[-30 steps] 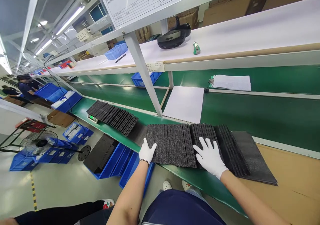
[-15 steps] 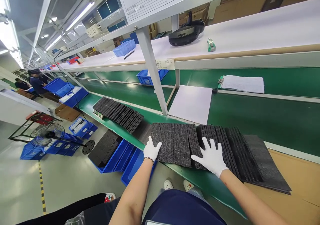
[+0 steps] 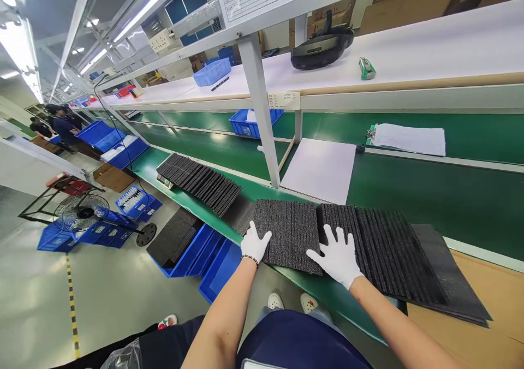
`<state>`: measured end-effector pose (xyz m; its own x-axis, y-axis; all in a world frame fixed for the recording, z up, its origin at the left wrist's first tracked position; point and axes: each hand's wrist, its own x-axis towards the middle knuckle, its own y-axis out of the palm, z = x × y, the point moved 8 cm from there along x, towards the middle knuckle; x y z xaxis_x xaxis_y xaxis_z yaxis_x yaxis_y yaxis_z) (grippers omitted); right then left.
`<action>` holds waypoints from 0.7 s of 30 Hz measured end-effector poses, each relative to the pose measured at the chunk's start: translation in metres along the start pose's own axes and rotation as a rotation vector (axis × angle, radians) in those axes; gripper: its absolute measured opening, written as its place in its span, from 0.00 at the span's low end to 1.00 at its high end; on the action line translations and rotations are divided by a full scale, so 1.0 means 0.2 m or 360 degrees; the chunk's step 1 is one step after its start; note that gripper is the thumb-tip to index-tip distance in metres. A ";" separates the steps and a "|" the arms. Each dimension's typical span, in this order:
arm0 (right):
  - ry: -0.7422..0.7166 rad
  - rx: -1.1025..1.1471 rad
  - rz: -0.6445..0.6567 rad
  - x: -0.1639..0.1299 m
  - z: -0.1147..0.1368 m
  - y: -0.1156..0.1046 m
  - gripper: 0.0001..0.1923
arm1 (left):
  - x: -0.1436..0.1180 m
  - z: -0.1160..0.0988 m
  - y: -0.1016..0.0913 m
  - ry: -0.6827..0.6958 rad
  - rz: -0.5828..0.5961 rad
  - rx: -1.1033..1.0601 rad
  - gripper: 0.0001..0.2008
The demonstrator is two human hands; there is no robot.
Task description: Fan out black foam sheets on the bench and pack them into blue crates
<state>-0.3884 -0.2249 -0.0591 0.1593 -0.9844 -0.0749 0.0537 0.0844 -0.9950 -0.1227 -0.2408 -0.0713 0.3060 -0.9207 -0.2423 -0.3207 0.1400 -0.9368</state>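
Rows of black foam sheets lie overlapping on the green bench in front of me. My left hand (image 3: 254,241), in a white glove, rests at the left edge of the middle stack of foam sheets (image 3: 286,230), thumb and fingers apart. My right hand (image 3: 338,255), gloved too, is spread over the gap between that stack and the right-hand row of foam sheets (image 3: 380,246). It touches the sheets there; neither hand grips one. Farther left, another fanned row of foam sheets (image 3: 198,180) leans along the bench.
Blue bins (image 3: 192,257) stand below the bench at left, one holding black foam (image 3: 174,238). A white board (image 3: 321,167) and a clipboard with papers (image 3: 409,138) lie beyond the sheets. A metal post (image 3: 262,112) rises ahead. Cardboard (image 3: 470,331) is at right.
The narrow strip of sheets that stood apart at the middle stack's right side now sits against it. The right-hand row is spread further right. My right hand has shifted slightly left.
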 end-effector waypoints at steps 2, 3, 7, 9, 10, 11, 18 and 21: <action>0.0052 0.0007 0.0048 0.02 0.02 0.01 0.35 | 0.00 0.00 0.00 -0.0010 0.0005 -0.0006 0.43; 0.0074 -0.0003 0.0059 0.02 0.03 0.02 0.37 | 0.00 0.01 0.01 -0.0013 0.0009 -0.0007 0.43; 0.0096 -0.0037 0.0024 0.02 0.04 0.03 0.39 | 0.00 0.01 0.01 -0.0009 0.0014 0.0001 0.44; 0.0070 -0.0064 0.0006 0.02 0.02 0.04 0.38 | 0.00 0.01 0.00 0.0001 0.0007 0.0000 0.44; 0.0060 -0.0085 0.0011 0.02 0.01 0.05 0.37 | 0.00 0.01 0.00 0.0006 -0.0002 -0.0001 0.44; 0.0056 -0.0105 0.0020 0.02 0.00 0.06 0.37 | 0.00 0.01 0.00 0.0013 -0.0011 -0.0004 0.43; 0.0051 -0.0198 -0.0021 0.00 -0.06 0.09 0.36 | 0.00 0.01 0.01 0.0017 -0.0005 -0.0013 0.44; 0.0107 -0.0272 -0.0112 -0.01 -0.04 0.07 0.38 | 0.00 0.01 0.00 0.0012 0.0008 -0.0001 0.43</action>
<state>-0.3963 -0.2225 -0.0742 0.0946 -0.9955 -0.0030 -0.1067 -0.0071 -0.9943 -0.1209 -0.2401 -0.0718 0.2979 -0.9226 -0.2450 -0.3227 0.1442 -0.9354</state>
